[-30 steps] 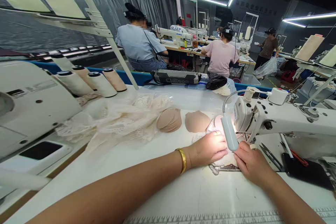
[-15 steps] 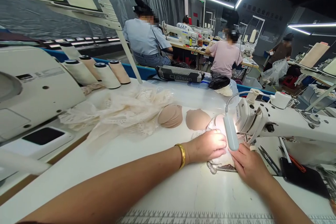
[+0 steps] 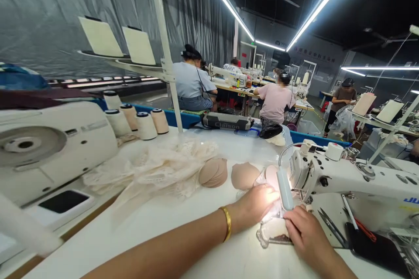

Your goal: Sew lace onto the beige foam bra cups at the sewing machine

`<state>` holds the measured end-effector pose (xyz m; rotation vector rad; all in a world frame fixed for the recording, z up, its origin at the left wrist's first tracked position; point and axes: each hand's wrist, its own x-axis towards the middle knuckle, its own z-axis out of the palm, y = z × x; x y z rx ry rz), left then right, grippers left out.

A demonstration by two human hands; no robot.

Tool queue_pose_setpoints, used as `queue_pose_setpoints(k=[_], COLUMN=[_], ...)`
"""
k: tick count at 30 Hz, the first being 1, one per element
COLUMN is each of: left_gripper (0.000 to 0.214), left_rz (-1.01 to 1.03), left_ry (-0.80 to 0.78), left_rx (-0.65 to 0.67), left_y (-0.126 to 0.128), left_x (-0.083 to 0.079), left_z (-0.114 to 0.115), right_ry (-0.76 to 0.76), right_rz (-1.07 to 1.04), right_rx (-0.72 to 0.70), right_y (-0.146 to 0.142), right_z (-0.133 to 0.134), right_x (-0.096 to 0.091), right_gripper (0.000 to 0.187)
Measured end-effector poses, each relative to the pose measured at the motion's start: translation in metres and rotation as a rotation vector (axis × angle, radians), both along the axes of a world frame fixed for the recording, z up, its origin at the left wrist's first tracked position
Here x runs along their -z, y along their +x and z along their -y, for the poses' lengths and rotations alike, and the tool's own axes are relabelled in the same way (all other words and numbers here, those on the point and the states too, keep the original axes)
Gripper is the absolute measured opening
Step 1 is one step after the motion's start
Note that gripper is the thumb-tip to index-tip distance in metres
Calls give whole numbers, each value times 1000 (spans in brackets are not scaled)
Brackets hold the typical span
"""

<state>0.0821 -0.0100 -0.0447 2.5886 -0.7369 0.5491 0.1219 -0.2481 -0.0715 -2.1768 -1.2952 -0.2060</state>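
My left hand (image 3: 257,204), with a gold bangle on its wrist, is closed on pale lace-trimmed fabric (image 3: 276,228) under the bright lamp. My right hand (image 3: 304,230) pinches the right edge of the same fabric, close to the sewing machine (image 3: 317,170). A grey lamp head (image 3: 284,189) on a bent neck hides part of the sewing area and the needle. Beyond my left hand lie a beige moulded cup (image 3: 244,175) and a paler pink cup (image 3: 271,175), which touches lace. Farther left sits a fanned stack of beige cups (image 3: 213,172).
Sheer cream lace (image 3: 157,163) is heaped at left, before several thread cones (image 3: 145,126). Scissors (image 3: 332,226) and a black phone-like slab (image 3: 373,248) lie right of my right hand. Another machine (image 3: 49,148) stands at far left. Co-workers sit at machines beyond.
The camera view has tilted up, so the table sits lower in the picture. Both hands remain at the fabric by the machine, and more of its lace-edged near end shows.
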Motion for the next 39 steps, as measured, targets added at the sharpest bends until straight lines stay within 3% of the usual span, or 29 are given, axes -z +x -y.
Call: queue_pose_setpoints(k=[3,6,8,12,14,15,16,19,20,22,24,27,30,33,36,39], left_gripper=[15,21,34,31,30,31,33,56,61,56,46,40,29,28,41,49], left_rz=[13,5,45,59,-27,-140,-303,-1086,-1213,-1078,-846,-672,-749,-857,-757,-713], left_ry=[36,-67,-140,-361,-541,-656,-791,-1274,-1466,-1827,-1985,-2010,-2036,-2108,-1996,-1907], left_rx=[20,33,-9,-425,-614,-630,-571,-57,29,-27,-97,-210,-261,-229,-120,-132], left_y=[-25,-63,-87,-120,-139,-149,-160,-180,-181,-173,-159,-144,-138,-139,-140,-140], left_x=[1,9,14,11,2,-3,-6,-10,-10,-11,-14,-21,-23,-23,-24,-26], left_z=[1,-3,-15,-48,-49,-43,-31,17,32,51,55,48,45,51,58,60], right_ry=[133,395,552,846,962,995,1015,1042,1046,1029,969,870,842,848,833,844], right_rz=[-508,-976,-1127,-1288,-1307,-1305,-1302,-1299,-1293,-1269,-1243,-1228,-1246,-1258,-1257,-1258], right_rx=[22,27,44,89,129,146,158,183,197,236,249,190,187,222,208,230], right_y=[-10,-29,-43,-73,-87,-94,-100,-119,-126,-139,-151,-158,-151,-138,-130,-125], right_z=[-14,-33,-44,-54,-55,-55,-55,-53,-52,-47,-40,-32,-29,-28,-27,-26], right_x=[1,-4,-11,-27,-33,-35,-37,-34,-32,-23,-13,-4,-6,-10,-9,-7], right_gripper=[13,32,45,59,61,61,61,63,64,66,68,74,84,91,87,74])
